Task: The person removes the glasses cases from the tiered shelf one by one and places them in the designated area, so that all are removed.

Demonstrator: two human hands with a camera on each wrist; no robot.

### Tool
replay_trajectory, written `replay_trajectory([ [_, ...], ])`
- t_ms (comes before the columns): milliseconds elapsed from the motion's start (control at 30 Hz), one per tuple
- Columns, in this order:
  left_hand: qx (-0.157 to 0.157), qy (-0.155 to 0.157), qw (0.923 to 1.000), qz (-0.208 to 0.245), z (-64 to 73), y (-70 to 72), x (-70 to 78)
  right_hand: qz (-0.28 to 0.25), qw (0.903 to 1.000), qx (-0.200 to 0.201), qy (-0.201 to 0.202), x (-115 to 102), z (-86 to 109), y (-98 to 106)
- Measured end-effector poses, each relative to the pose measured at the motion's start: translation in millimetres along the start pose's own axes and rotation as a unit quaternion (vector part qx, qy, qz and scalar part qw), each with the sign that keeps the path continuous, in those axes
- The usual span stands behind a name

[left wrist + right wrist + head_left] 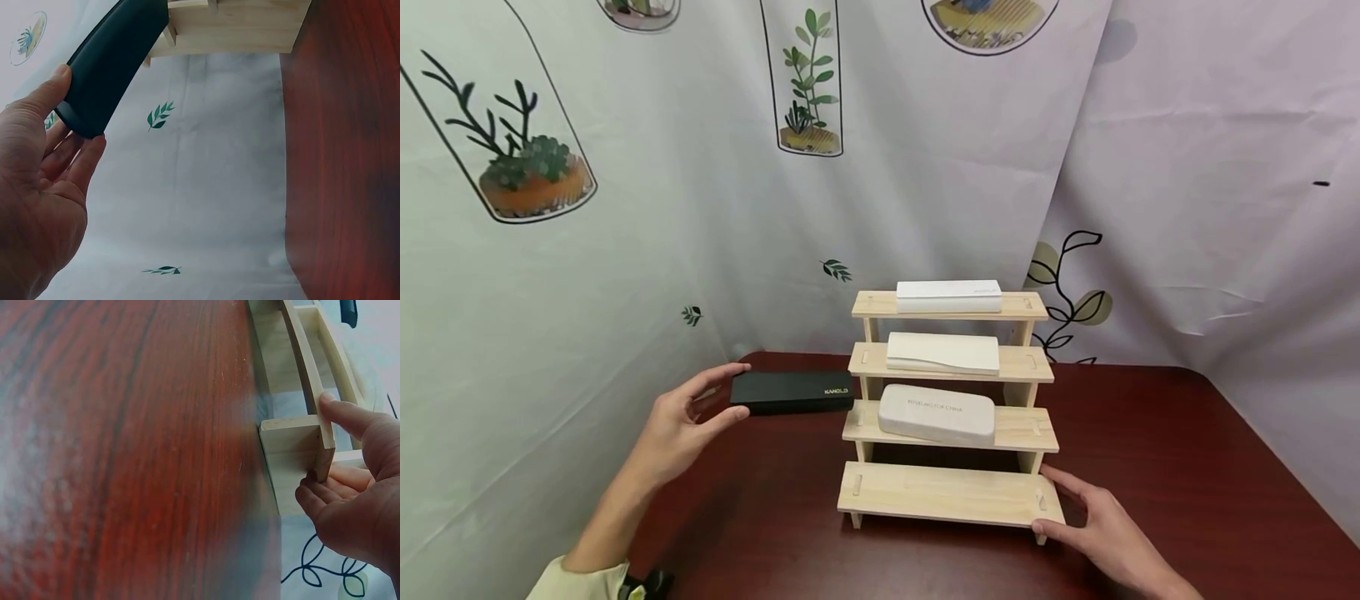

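My left hand (681,433) pinches the left end of a dark green glasses case (790,393) between thumb and fingers. Raised above the table, the case has gold lettering, and its right end is beside the third step of a wooden stepped rack (943,496). In the left wrist view, the case (119,65) slants up from the fingertips. At the rack's lower right corner, my right hand (1105,529) grips the end of the bottom step, the thumb at its front edge. The right wrist view shows the fingers curled round the board's end (325,462).
Three light cases lie on the upper steps: a white one (949,297) on top, a cream one (943,354) below it, and a rounded off-white one (936,414) on the third step. The rack stands on a dark red wooden table (760,508), with a plant-print cloth (925,183) behind.
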State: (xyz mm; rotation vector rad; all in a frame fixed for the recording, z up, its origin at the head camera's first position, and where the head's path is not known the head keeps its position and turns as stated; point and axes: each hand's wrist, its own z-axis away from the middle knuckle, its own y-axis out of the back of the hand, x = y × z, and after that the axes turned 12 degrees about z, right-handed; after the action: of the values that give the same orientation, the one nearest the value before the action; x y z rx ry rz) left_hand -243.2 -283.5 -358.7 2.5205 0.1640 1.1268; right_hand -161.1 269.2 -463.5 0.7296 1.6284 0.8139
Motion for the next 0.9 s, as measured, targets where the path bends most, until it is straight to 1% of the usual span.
replay_trajectory([
  [67,0.003,-0.005,1.0,-0.001,-2.1,2.5,-1.5,0.002,1.0,0.004,0.0,-0.1,0.0,0.3],
  [133,0.01,-0.003,0.9999,-0.007,-4.1,4.4,-3.5,0.005,0.9999,0.011,0.001,0.1,0.2,0.4],
  [233,0.021,0.012,0.9996,-0.014,-6.3,5.9,-8.5,0.012,0.9997,0.022,0.003,0.5,0.8,0.5],
  [333,0.027,0.032,0.9988,-0.024,-8.2,6.7,-17.2,0.014,0.9996,0.025,0.004,1.0,1.1,0.4],
  [600,0.024,0.068,0.9958,-0.057,-17.0,5.5,-52.4,-0.006,0.9996,0.025,0.014,2.0,1.3,-0.4],
  [733,0.027,0.079,0.9925,-0.089,-21.9,3.3,-69.8,-0.013,0.9995,0.025,0.016,1.7,0.9,-0.8],
  [900,0.027,0.105,0.9878,-0.112,-28.4,0.4,-92.1,-0.017,0.9994,0.024,0.018,0.5,0.8,-1.2],
])
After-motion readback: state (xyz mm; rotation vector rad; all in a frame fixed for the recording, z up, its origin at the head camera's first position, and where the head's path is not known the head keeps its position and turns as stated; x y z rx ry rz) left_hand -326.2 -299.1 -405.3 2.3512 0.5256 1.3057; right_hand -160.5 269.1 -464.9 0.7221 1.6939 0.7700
